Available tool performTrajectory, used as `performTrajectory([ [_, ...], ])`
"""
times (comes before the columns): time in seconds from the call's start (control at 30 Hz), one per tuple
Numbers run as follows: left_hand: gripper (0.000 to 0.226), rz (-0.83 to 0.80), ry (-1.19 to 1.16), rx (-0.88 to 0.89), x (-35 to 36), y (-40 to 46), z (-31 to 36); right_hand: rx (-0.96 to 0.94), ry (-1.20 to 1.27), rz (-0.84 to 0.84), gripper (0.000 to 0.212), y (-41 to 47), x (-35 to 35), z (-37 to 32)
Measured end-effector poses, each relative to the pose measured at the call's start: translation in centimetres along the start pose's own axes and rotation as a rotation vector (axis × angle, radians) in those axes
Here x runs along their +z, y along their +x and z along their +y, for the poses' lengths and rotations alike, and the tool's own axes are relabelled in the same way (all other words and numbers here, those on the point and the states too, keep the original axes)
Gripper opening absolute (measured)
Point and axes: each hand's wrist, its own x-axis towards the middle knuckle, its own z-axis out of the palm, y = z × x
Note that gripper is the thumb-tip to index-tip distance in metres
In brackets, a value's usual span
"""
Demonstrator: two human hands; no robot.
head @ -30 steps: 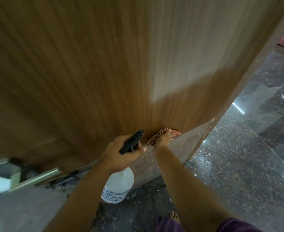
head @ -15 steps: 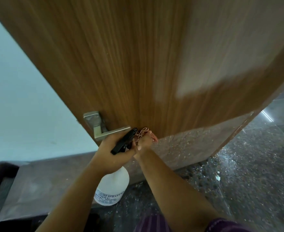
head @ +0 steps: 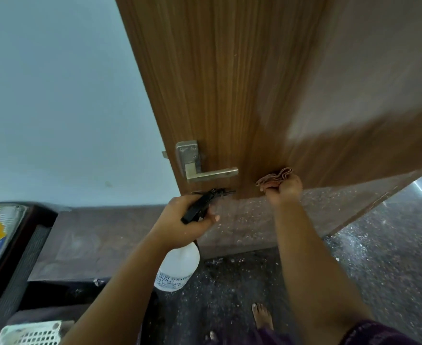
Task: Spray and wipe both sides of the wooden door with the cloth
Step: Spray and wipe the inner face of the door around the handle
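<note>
The wooden door (head: 242,83) fills the upper middle and right of the view, its metal lever handle (head: 205,170) near its left edge. My left hand (head: 187,217) grips the black trigger head of a white spray bottle (head: 179,267), with the nozzle pointing at the door just below the handle. My right hand (head: 283,188) holds a bunched reddish cloth (head: 274,178) against the door's lower part, right of the handle.
A pale wall (head: 63,95) lies left of the door. Dark speckled floor (head: 379,270) spreads below and to the right. A dark piece of furniture (head: 13,257) and a white perforated basket (head: 30,333) sit at lower left. My bare foot (head: 262,317) stands below the door.
The view has swung left, bringing the door's left edge, handle and wall into sight. My right hand with the cloth has moved apart from my left hand, to the right of the handle.
</note>
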Motion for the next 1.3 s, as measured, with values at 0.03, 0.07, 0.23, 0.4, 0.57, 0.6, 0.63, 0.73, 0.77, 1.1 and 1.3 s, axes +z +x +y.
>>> performTrajectory([
  [0.03, 0.012, -0.013, 0.006, -0.019, 0.1, -0.1, -0.4, -0.015, -0.064, -0.01, 0.044, -0.3, 0.4, 1.1],
  [0.07, 0.013, -0.02, 0.0, -0.04, 0.1, -0.2, -0.8, -0.017, -0.127, -0.012, 0.038, -0.6, 1.1, 2.7],
  [0.23, 0.017, -0.046, 0.014, -0.126, 0.2, -0.3, -2.8, 0.157, -0.255, -0.082, 0.035, -0.4, 3.7, 6.4],
  [0.4, 0.019, -0.04, 0.062, -0.19, 0.9, 0.2, -4.0, 0.256, -0.285, -0.178, 0.037, -0.5, -0.5, 1.7],
  [0.57, 0.022, 0.017, 0.077, -0.271, 2.2, 0.9, -4.8, 0.24, -0.226, -0.102, 0.053, -0.3, -4.1, 1.7],
  [0.6, 0.025, 0.036, 0.077, -0.282, 2.3, 1.0, -4.9, 0.259, -0.211, -0.113, 0.055, -0.3, -4.0, 2.2],
  [0.63, 0.026, 0.053, 0.082, -0.288, 2.3, 1.1, -5.0, 0.262, -0.242, -0.113, 0.055, -0.5, -3.8, 2.9],
  [0.73, 0.023, 0.032, 0.127, -0.289, 2.3, 1.1, -5.4, 0.186, -0.396, -0.067, 0.05, -0.8, -3.0, 5.4],
  [0.77, 0.024, 0.018, 0.138, -0.29, 2.3, 0.9, -5.6, 0.124, -0.42, -0.029, 0.051, -0.5, -3.0, 6.4],
  [1.1, 0.021, 0.135, 0.115, -0.268, 0.2, -1.0, -8.4, 0.121, -0.694, -0.149, 0.022, -3.3, 0.4, 17.9],
  [1.3, 0.03, 0.169, 0.12, -0.279, -0.8, -1.6, -9.6, -0.446, -1.262, -0.322, 0.059, -4.4, -1.4, 21.2],
])
